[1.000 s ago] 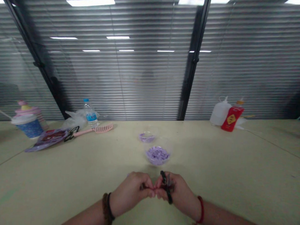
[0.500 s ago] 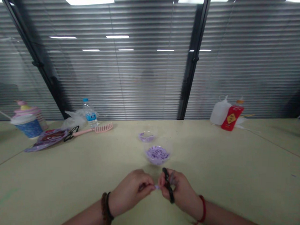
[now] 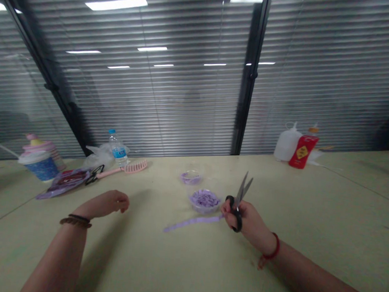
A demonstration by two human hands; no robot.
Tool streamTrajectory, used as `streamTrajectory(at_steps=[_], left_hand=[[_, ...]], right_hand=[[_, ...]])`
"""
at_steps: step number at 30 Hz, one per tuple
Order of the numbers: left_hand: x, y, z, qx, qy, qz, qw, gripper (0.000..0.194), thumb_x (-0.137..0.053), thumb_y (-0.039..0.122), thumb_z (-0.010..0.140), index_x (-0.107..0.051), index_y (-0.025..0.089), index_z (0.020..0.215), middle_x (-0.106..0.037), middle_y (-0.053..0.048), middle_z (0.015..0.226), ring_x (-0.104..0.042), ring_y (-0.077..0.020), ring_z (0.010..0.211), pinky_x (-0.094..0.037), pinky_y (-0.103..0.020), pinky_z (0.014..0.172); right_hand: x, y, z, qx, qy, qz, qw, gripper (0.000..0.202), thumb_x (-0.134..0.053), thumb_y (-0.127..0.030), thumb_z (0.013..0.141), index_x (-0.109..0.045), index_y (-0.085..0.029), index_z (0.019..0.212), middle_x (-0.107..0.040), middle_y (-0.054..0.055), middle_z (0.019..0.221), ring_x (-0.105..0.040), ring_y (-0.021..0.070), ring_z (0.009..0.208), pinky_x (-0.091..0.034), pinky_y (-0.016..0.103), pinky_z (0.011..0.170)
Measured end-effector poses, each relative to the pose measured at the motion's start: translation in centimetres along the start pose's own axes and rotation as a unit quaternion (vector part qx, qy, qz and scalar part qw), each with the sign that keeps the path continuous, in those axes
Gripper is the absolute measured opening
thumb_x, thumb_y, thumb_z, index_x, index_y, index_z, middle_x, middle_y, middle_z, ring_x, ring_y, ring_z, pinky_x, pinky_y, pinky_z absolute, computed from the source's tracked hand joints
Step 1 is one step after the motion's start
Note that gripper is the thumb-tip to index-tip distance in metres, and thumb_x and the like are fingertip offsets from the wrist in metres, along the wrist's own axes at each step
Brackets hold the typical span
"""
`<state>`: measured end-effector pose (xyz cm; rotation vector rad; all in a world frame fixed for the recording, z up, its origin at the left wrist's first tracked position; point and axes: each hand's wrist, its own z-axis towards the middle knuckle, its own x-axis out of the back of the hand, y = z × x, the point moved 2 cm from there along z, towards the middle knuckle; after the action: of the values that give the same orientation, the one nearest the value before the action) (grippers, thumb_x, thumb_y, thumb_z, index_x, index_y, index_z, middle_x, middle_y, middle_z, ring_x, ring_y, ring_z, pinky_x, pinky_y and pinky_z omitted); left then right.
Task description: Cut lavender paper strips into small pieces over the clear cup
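Observation:
My right hand (image 3: 245, 216) is closed on black-handled scissors (image 3: 238, 220), whose parted blades point up and away. From its fingertips a long purple strip (image 3: 192, 221) stretches left, in front of a clear bowl (image 3: 204, 209) of small purple pieces. My left hand (image 3: 108, 204) is raised above the table at the left, its fingers curled together; whether anything is between them is too small to make out. Behind the first bowl stands a smaller clear container (image 3: 190, 178) with some purple in it.
At the back left are a blue cup (image 3: 42, 168), a purple package (image 3: 64, 184), a pink hairbrush (image 3: 134, 167), a plastic bag and a water bottle (image 3: 119, 151). A white bottle (image 3: 287, 144) and red bottle (image 3: 302, 152) stand at the back right.
My hands have moved apart, the left one far to the left and the right one slightly up and right. The scissors' blades now show, and the purple strip is seen at length.

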<state>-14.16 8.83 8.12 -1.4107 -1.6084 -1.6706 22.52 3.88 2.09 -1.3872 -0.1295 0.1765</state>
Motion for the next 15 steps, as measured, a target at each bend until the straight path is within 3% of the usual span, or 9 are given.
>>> streamTrajectory(at_steps=[2,4,6,8,11,13,15], left_hand=[[-1.0,2.7,0.4,-0.024,0.073,0.022,0.997,0.021,-0.048,0.027,0.075,-0.061,0.016,0.062,-0.06,-0.001,0.062,-0.052,-0.0152,0.06,-0.036,-0.023,0.058],[-3.0,6.8,0.5,-0.121,0.108,-0.02,0.987,0.024,-0.043,0.03,0.082,-0.06,0.017,0.073,-0.062,-0.002,0.074,-0.054,-0.0152,0.07,-0.038,-0.023,0.064],[-5.9,10.8,0.1,-0.207,0.091,-0.066,0.972,0.023,-0.04,0.03,0.085,-0.059,0.017,0.079,-0.062,-0.003,0.08,-0.055,-0.0143,0.074,-0.04,-0.023,0.068],[-8.9,13.5,-0.5,-0.254,0.077,-0.091,0.96,0.02,-0.044,0.03,0.085,-0.057,0.019,0.095,-0.061,-0.004,0.094,-0.053,-0.0154,0.086,-0.04,-0.025,0.078],[-12.5,14.8,-0.8,-0.26,0.076,-0.106,0.957,0.025,-0.046,0.031,0.085,-0.054,0.019,0.105,-0.059,-0.006,0.102,-0.051,-0.017,0.093,-0.038,-0.028,0.083],[-13.9,14.4,-0.4,-0.222,0.075,-0.12,0.965,0.022,-0.042,0.033,0.086,-0.058,0.017,0.085,-0.059,-0.003,0.079,-0.052,-0.0152,0.077,-0.039,-0.025,0.071],[-14.4,13.7,0.3,-0.184,0.086,-0.149,0.968,0.031,-0.04,0.035,0.087,-0.054,0.016,0.067,-0.051,0.0,0.062,-0.047,-0.0128,0.062,-0.036,-0.023,0.06]], right_hand=[[-0.5,0.3,-0.1,-0.005,-0.023,-0.002,1.0,0.024,-0.064,-0.03,0.061,-0.044,-0.017,0.062,-0.045,-0.004,0.057,-0.034,0.0043,0.043,-0.027,0.019,0.04],[-0.9,0.4,-0.2,-0.012,-0.04,-0.008,0.999,0.025,-0.064,-0.033,0.062,-0.045,-0.017,0.063,-0.044,-0.005,0.054,-0.034,0.0044,0.043,-0.026,0.019,0.04],[-1.2,0.4,-0.5,-0.023,-0.051,-0.013,0.998,0.026,-0.064,-0.035,0.063,-0.046,-0.017,0.064,-0.044,-0.005,0.053,-0.034,0.0046,0.043,-0.027,0.019,0.04],[-1.4,0.3,-0.7,-0.03,-0.059,-0.02,0.998,0.025,-0.064,-0.035,0.063,-0.046,-0.017,0.064,-0.044,-0.005,0.052,-0.035,0.0048,0.043,-0.028,0.019,0.04],[-1.6,0.0,-1.0,-0.026,-0.058,-0.035,0.997,0.024,-0.065,-0.033,0.062,-0.048,-0.017,0.062,-0.045,-0.005,0.052,-0.037,0.0055,0.045,-0.03,0.019,0.042],[-1.6,-0.1,-1.1,-0.023,-0.048,-0.044,0.998,0.024,-0.066,-0.032,0.061,-0.049,-0.016,0.061,-0.047,-0.005,0.052,-0.039,0.0057,0.045,-0.032,0.019,0.043],[-1.6,-0.2,-1.1,-0.035,-0.045,-0.04,0.998,0.025,-0.066,-0.034,0.062,-0.049,-0.016,0.063,-0.046,-0.005,0.048,-0.04,0.0056,0.042,-0.033,0.019,0.041]])
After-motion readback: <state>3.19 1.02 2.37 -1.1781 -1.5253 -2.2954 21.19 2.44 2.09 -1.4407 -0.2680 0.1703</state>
